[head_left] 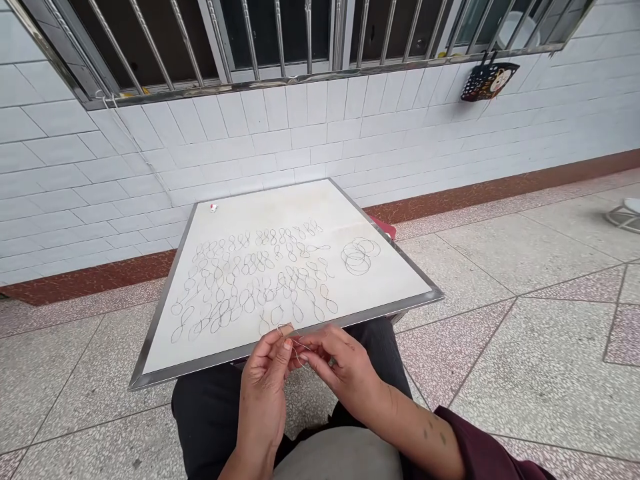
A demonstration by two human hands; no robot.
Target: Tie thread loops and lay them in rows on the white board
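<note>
Both hands are close together at the near edge of a white table (340, 207) with a metal rim. My left hand (270, 373) pinches a thin wire loop (299, 357) and a small tan piece (286, 330) at its fingertips. My right hand (343, 363) has thumb and forefinger closed on the same wire, just right of the left fingertips. Beyond them, rows of thin wires twisted into figure-eight shapes (250, 300) cover the table's left and middle. Several round wire loops (357, 257) overlap on the right part.
A small white and red item (214, 208) lies at the table's far left corner. Behind the table is a white tiled wall (280, 143) with barred windows. A dark basket (489, 81) hangs from the bars. Part of a white stool (627, 215) stands at far right.
</note>
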